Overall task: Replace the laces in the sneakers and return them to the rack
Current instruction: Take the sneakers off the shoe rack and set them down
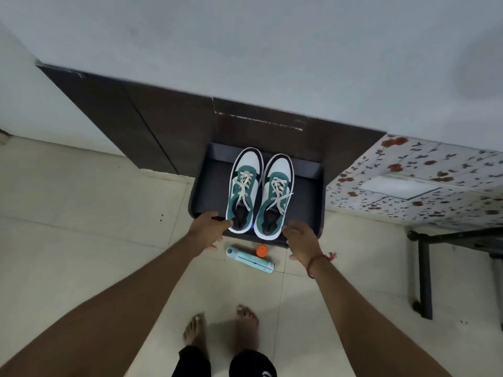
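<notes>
1. Your bare feet [220, 330] stand on the pale tiled floor [81, 202], nearest the camera, with both arms reaching forward above them.
2. A light blue bottle [250, 259] lies on its side on the floor between your hands, an orange cap [261, 251] just beside it.
3. Your left hand [211, 229] rests at the front edge of the dark rack shelf [307, 197], its fingers touching the heel of the left sneaker [245, 189]; whether they grip it you cannot tell.
4. Your right hand [300, 239], a red thread at its wrist, hangs with relaxed fingers just beside the heel of the right sneaker [276, 197], holding nothing.
5. Both sneakers sit side by side on the shelf, toes toward the wall, cream laces [243, 186] threaded.
6. To the right is a floral-patterned surface [424, 186] on a black metal frame [424, 270].
</notes>
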